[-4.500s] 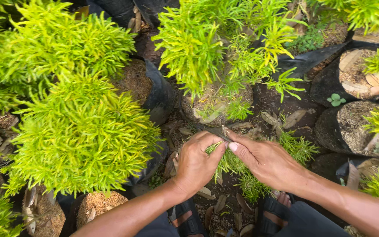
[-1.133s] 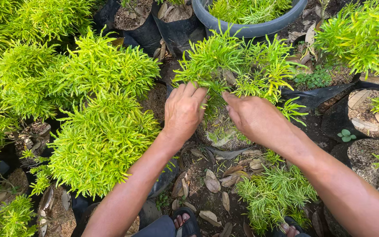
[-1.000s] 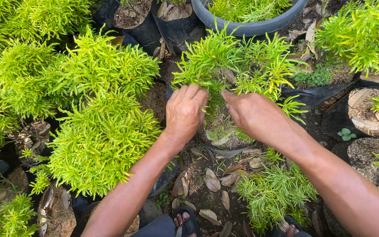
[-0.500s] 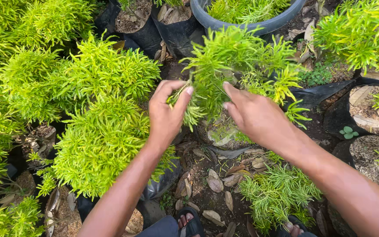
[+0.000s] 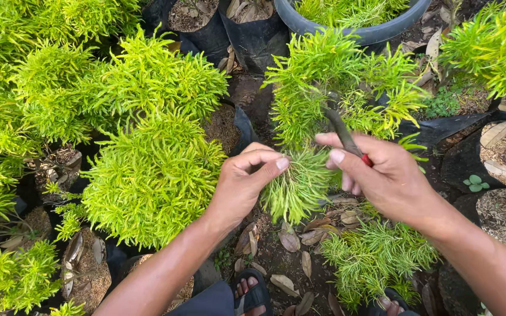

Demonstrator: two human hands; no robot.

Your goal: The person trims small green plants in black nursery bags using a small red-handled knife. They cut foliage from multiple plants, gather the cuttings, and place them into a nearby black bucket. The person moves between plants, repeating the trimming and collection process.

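two hands at one yellow-green shrub in a black grow bag: left hand pinched shut on a drooping sprig below the shrub's crown, right hand closed round a dark, red-handled cutting tool angled up into the foliage. judged best practice: keep the sprig taut, cut close to the stem, fingers clear of the blade. dry leaves lie on the soil beneath.
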